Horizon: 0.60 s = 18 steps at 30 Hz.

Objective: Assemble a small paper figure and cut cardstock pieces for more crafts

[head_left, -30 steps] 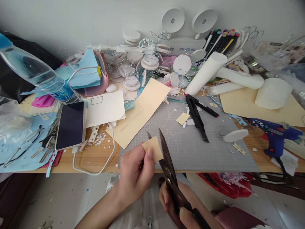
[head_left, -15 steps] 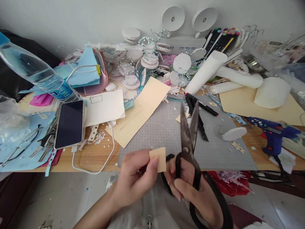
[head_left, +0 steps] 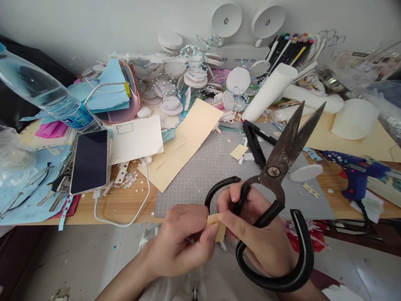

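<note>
My left hand point(head_left: 181, 244) pinches a small tan paper piece point(head_left: 218, 225) just below the table's front edge. My right hand point(head_left: 253, 236) grips large black-handled scissors point(head_left: 278, 167), and its thumb and forefinger also touch the same paper piece. The scissor blades are slightly apart and point up and to the right, over the grey cutting mat point(head_left: 213, 167). The big handle loop hangs round my right wrist side.
A long tan paper sheet point(head_left: 184, 144), a white card point(head_left: 136, 138), a phone point(head_left: 89, 161) with a white cable, a water bottle point(head_left: 40, 94), a black utility knife point(head_left: 255, 146), a blue glue gun point(head_left: 357, 173), white foam rolls point(head_left: 272, 92) and paper scraps crowd the table.
The scissors swung from beside the paper piece up and to the right. My right hand's fingers came onto the paper piece, and both hands dropped lower, nearer to me.
</note>
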### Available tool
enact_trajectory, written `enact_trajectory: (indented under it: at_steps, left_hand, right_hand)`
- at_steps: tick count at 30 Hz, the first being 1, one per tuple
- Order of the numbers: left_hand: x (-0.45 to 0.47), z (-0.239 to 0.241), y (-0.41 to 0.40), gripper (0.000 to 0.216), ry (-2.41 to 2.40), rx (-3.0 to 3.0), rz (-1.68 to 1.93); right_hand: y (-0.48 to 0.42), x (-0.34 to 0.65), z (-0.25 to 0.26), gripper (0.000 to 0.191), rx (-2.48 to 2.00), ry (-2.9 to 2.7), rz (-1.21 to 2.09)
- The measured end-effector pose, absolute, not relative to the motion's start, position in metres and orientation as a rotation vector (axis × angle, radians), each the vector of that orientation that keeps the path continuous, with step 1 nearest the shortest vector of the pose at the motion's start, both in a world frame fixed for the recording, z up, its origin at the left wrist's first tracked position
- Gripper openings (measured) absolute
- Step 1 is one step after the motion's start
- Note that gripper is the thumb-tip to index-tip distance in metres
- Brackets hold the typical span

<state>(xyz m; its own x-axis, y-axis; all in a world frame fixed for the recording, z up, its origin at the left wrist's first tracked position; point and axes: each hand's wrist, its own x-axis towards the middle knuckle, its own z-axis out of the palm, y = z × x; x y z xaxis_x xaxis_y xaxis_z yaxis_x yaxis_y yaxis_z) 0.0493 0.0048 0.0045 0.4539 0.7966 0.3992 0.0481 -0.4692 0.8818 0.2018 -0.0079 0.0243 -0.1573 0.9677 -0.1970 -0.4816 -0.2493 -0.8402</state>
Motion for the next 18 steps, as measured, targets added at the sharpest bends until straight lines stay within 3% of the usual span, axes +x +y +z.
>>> enact_trajectory:
  at_steps: [18]
  left_hand:
    - [0.0472, 0.0108, 0.0032, 0.036, 0.751, 1.808, 0.919]
  right_hand:
    - [-0.0095, 0.2033, 0.0234, 0.024, -0.987, -0.809, 1.614]
